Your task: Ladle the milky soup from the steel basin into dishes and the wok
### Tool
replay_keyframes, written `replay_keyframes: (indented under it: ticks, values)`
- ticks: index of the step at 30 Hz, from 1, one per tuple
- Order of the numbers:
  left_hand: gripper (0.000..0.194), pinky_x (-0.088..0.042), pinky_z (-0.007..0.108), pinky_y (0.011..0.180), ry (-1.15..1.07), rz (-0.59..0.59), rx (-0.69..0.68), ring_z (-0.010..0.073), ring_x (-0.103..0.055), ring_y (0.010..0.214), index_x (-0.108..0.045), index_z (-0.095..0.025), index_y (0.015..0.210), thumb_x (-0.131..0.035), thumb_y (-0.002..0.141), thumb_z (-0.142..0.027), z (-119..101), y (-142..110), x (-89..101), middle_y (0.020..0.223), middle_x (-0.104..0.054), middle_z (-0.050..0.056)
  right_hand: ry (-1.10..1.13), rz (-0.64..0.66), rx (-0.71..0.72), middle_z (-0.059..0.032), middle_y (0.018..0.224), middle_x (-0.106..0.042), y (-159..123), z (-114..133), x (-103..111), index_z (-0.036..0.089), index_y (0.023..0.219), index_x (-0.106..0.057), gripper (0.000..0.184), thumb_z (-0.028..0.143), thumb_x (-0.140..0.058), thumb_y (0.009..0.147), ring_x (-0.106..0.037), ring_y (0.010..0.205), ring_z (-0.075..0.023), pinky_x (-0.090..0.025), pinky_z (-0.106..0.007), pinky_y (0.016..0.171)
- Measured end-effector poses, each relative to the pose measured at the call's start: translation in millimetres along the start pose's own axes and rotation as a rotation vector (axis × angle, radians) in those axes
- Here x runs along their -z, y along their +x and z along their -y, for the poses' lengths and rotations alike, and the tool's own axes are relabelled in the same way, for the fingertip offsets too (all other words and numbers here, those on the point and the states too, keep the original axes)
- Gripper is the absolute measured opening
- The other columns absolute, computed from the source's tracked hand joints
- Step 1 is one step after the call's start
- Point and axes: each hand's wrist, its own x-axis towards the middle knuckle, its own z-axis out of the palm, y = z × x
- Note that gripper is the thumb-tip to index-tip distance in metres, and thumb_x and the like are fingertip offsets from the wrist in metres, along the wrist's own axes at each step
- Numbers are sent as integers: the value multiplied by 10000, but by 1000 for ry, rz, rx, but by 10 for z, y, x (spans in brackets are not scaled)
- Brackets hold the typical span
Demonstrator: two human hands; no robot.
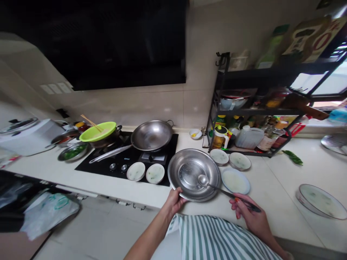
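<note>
The left hand pinches the rim of the steel basin near the bench's front edge; the right hand holds the ladle by its handle, scoop inside the basin; a wok sits toward the back edge.

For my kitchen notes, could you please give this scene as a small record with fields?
Left hand: grips the near rim of the metal basin
Right hand: holds the spoon by its dark handle
Spoon head: inside the basin
Cooktop: wok on it, two bowls along its front edge
Left of wok: lime-green bowl with chopsticks
Right of basin: pale blue dish
Behind dish: two bowls before the black rack
</note>
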Motion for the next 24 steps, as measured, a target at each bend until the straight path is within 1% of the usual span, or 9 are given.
replay_keyframes:
  ticks: [6,9,11,13,14,17,19,21,24]
  values:
    - [476,-587,369,676,12,108,-45,185,-655,724,-495,-158,1157,-600,707,-42,-38,91,-41,861,-676,58,-16,-28,-37,-92,730,-718,41,47,-167,149,943,-624,512,513,-749,605,-626,554,-186,-514,-301,486]
    - [496,-586,386,679,53,112,-72,219,-668,806,-455,-169,1206,-662,755,-166,-43,134,-56,1018,-665,112,-12,-56,-57,-86,752,-722,80,3,-241,152,968,-621,519,494,-755,602,-636,586,-186,-533,-309,535]
    - [521,-586,392,661,90,104,-95,229,-673,819,-436,-185,1211,-689,764,-272,-41,151,-56,1099,-640,130,23,-59,-72,-81,761,-722,111,-45,-281,157,979,-618,535,486,-768,585,-637,603,-187,-527,-299,524]
    - [571,-584,388,635,127,108,-110,223,-680,773,-407,-200,1222,-696,760,-369,-35,150,-33,1102,-634,129,80,-53,-92,-75,751,-720,134,-84,-314,163,977,-616,560,478,-791,548,-633,602,-187,-506,-278,481]
    - [604,-581,383,621,150,115,-110,212,-681,723,-385,-201,1236,-688,760,-415,-32,144,-7,1058,-645,125,104,-55,-106,-74,743,-719,140,-95,-329,165,974,-614,571,473,-801,530,-629,595,-185,-494,-268,461]
    - [678,-559,358,589,223,112,-79,180,-652,558,-314,-162,1274,-619,786,-521,-31,109,145,803,-658,83,152,-80,-160,-71,724,-721,135,-95,-369,173,969,-609,591,453,-821,493,-618,582,-173,-477,-244,438]
    - [675,-547,353,580,254,76,-45,191,-651,541,-311,-142,1258,-572,800,-564,-45,76,309,702,-639,58,178,-102,-181,-64,716,-722,124,-98,-390,183,970,-608,588,437,-823,484,-609,571,-162,-477,-232,440]
    - [654,-540,369,582,291,50,-3,212,-659,547,-355,-138,1197,-557,786,-606,-76,32,503,689,-646,66,198,-119,-201,-56,711,-722,121,-130,-397,197,965,-610,579,411,-824,470,-609,570,-160,-484,-229,448]
    - [644,-534,383,626,299,46,-3,236,-678,597,-423,-148,1080,-580,726,-663,-146,-55,790,711,-669,87,144,-126,-206,-53,751,-727,145,-229,-367,226,971,-612,562,388,-807,470,-641,604,-188,-516,-256,478]
